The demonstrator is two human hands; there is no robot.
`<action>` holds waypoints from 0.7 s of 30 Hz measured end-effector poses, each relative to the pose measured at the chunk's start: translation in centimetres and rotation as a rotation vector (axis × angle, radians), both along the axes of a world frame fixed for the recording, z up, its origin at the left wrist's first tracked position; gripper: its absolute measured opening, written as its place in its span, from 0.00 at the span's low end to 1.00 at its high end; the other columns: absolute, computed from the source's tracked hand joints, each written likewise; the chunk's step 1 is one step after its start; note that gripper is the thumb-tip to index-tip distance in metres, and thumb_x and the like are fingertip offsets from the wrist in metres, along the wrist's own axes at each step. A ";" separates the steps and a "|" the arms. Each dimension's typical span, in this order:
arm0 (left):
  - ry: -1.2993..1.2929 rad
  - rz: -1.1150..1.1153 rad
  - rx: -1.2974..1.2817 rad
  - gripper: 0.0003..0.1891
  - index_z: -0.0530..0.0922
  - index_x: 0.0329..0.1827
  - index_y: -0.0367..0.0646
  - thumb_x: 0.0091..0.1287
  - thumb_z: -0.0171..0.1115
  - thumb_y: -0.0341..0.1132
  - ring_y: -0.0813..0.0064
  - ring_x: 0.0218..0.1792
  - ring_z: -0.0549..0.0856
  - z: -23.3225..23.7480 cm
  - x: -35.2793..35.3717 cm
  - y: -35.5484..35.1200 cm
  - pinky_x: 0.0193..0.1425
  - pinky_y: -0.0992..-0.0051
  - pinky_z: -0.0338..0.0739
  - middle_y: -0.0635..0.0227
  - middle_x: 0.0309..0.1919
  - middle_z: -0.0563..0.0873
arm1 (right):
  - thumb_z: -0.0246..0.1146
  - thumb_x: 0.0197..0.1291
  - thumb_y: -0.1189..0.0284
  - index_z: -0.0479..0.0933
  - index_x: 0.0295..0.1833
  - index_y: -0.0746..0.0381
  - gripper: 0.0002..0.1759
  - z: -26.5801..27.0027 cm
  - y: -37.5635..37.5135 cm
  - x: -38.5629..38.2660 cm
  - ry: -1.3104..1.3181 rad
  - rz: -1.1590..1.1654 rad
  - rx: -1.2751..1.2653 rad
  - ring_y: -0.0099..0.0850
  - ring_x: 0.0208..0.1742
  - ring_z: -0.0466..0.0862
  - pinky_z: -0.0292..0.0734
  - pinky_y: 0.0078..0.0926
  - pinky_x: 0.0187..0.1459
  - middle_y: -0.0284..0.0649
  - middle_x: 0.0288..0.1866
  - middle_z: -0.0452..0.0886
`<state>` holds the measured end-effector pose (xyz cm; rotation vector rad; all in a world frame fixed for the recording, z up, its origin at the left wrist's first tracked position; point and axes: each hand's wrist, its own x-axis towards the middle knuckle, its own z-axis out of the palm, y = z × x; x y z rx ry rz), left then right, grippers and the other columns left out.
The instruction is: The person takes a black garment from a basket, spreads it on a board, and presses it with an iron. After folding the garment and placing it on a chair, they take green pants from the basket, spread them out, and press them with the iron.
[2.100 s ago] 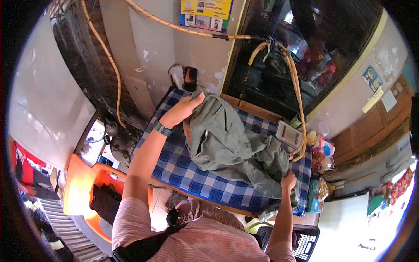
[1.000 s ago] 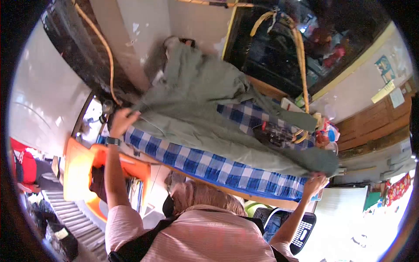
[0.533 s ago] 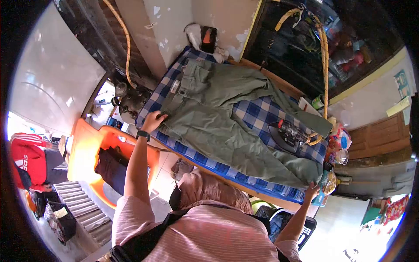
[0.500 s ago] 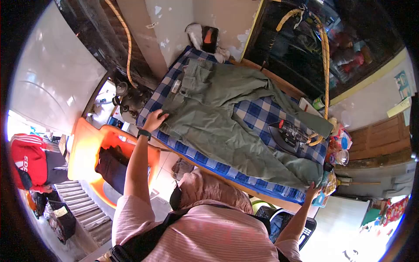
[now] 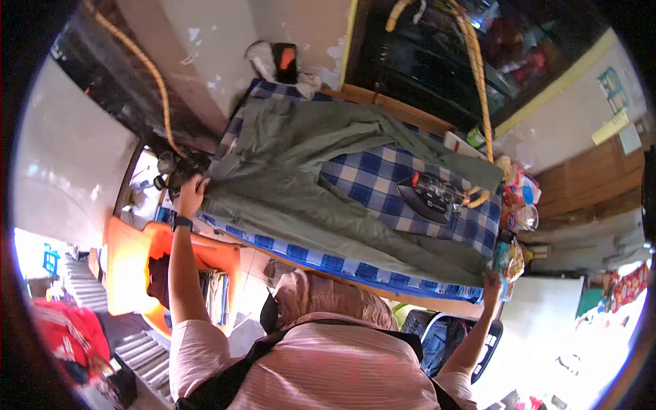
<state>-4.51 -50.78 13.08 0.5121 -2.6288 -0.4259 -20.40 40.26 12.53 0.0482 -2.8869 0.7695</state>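
Observation:
Olive-green trousers (image 5: 287, 184) lie spread over a blue-and-white checked cloth (image 5: 365, 184) on the table. My left hand (image 5: 191, 194) is closed on their waist end at the table's left edge. My right hand (image 5: 492, 281) pinches the hem of the near leg at the right front corner. Between the two hands that leg is stretched fairly straight. An iron (image 5: 434, 199) rests on the checked cloth between the two legs, apart from both hands.
An orange chair (image 5: 130, 256) with dark clothes stands at left. A basket (image 5: 413, 324) holding clothes is below the table's right front. Plastic containers (image 5: 525, 217) line the right end. A yellow cord (image 5: 486, 102) hangs to the iron. A person in red (image 5: 68, 335) is at far left.
My left hand has drawn the waist end outward to the left, and the near leg is straighter with fewer wrinkles. The camera view has shifted. My right hand remains at the hem.

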 end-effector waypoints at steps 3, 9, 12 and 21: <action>-0.158 0.021 0.055 0.14 0.75 0.35 0.38 0.66 0.61 0.41 0.41 0.34 0.78 -3.8 0.9 1.3 0.33 0.57 0.71 0.48 0.28 0.80 | 0.69 0.56 0.64 0.71 0.29 0.63 0.17 -1.8 -0.3 2.3 -0.164 -0.094 -0.352 0.25 0.28 0.67 0.65 0.30 0.30 0.34 0.24 0.70; -0.203 0.088 0.395 0.18 0.76 0.35 0.37 0.68 0.60 0.47 0.84 0.30 0.71 -3.2 0.5 -0.3 0.35 0.75 0.69 0.67 0.25 0.78 | 0.64 0.62 0.66 0.72 0.31 0.63 0.14 1.3 -0.4 1.6 -0.086 -0.230 -0.473 0.22 0.33 0.68 0.67 0.27 0.37 0.30 0.28 0.72; 0.164 0.096 0.665 0.19 0.78 0.40 0.38 0.68 0.60 0.48 0.84 0.37 0.74 1.6 -2.3 -1.7 0.44 0.78 0.70 0.73 0.34 0.81 | 0.57 0.67 0.67 0.73 0.59 0.67 0.20 3.0 2.7 -2.1 0.052 -0.185 -0.820 0.29 0.52 0.75 0.69 0.28 0.55 0.41 0.51 0.78; 0.384 0.262 0.809 0.33 0.69 0.67 0.41 0.66 0.60 0.54 0.74 0.65 0.68 6.8 -5.5 -7.2 0.68 0.76 0.59 0.65 0.63 0.73 | 0.59 0.67 0.61 0.73 0.60 0.64 0.22 16.6 -0.8 -5.3 -0.047 -0.168 -0.968 0.26 0.52 0.76 0.70 0.26 0.54 0.36 0.54 0.77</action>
